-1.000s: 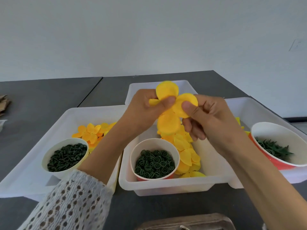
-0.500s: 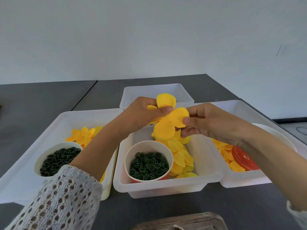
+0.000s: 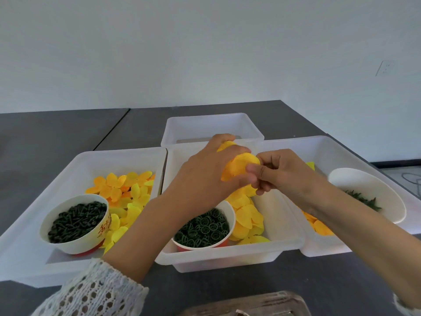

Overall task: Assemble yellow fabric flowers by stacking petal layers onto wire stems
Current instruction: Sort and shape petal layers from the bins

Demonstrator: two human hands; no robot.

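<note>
A yellow petal layer (image 3: 239,166) is held above the middle tray (image 3: 282,226), pinched between the left hand (image 3: 205,176) and the right hand (image 3: 280,172), whose curled fingers meet on it. Its long axis cannot be told; its broad face is turned toward the camera. Loose petals (image 3: 247,218) are heaped in the middle tray, directly below.

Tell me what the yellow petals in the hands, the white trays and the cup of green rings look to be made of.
Yellow petals: thin matte fabric, apparently; they bend between the fingers.
White trays: translucent plastic, smooth, with rounded moulded rims.
Cup of green rings: probably paper, with a white inside and red outside; the rings look like moulded plastic.
</note>
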